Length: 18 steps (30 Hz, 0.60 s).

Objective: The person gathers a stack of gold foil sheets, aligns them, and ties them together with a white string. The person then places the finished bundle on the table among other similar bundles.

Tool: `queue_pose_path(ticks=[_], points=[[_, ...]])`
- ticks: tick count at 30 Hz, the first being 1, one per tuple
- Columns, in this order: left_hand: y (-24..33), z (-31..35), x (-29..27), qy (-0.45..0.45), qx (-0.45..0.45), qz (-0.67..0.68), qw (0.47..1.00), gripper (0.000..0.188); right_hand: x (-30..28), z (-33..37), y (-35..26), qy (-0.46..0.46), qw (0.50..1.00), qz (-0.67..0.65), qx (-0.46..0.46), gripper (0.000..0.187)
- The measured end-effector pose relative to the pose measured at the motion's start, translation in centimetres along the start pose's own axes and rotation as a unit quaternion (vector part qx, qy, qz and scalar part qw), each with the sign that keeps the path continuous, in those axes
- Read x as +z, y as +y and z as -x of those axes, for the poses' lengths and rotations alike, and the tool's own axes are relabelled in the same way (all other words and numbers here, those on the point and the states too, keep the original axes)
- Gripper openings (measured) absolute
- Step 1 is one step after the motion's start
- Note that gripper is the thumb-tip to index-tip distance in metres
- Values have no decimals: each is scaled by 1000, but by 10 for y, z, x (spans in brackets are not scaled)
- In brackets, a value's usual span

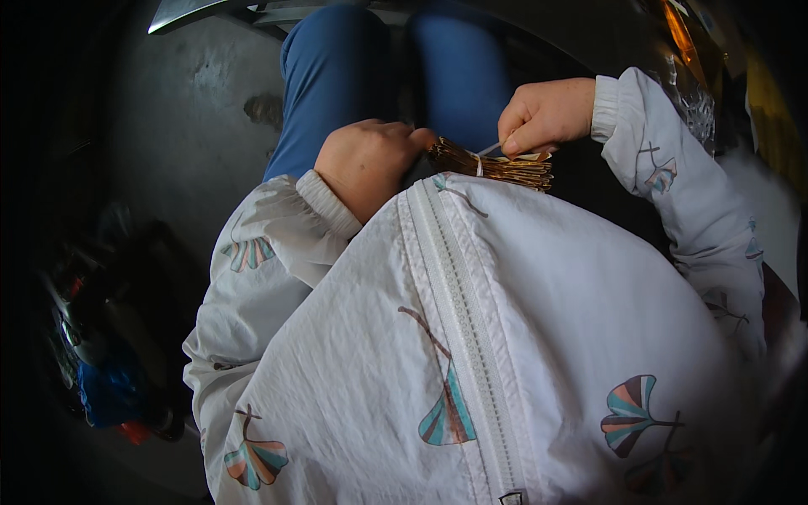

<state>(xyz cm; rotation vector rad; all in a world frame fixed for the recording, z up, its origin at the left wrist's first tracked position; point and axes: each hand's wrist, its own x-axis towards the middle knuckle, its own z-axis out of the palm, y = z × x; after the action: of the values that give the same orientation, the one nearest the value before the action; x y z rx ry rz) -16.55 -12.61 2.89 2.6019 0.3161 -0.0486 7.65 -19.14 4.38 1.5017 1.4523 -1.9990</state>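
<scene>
A bundle of folded gold-coloured sheets (515, 173), like foil or paper, lies crosswise over my lap, close to the jacket front. Its left end is gripped by my left hand (370, 164), whose fingers are curled and partly hidden behind the knuckles. Around the bundle's middle runs a thin white tie (480, 167). My right hand (545, 116) is above the bundle's right part, thumb and forefinger pinched together on a thin white strand (491, 149) that leads to the tie. The underside of the bundle is hidden by the jacket.
Blue trouser legs (332, 76) stretch ahead of me over a grey floor (198, 109). A metal-edged table (189, 13) stands at the far left. Shiny orange and clear wrapping (686, 50) is at the far right. At the left lies a blue bag-like item (114, 391) among dark clutter.
</scene>
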Motion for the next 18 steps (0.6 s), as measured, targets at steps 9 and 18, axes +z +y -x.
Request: queue_pose_path(ticks=[9,18], points=[[-26,-17,-12,-43,35,148,987,23,35,-7,42,98,972,-164,-136,24],[-30,-25,7,-63,-3,167,984,28,83,-15,62,226,888,-347,-202,25]])
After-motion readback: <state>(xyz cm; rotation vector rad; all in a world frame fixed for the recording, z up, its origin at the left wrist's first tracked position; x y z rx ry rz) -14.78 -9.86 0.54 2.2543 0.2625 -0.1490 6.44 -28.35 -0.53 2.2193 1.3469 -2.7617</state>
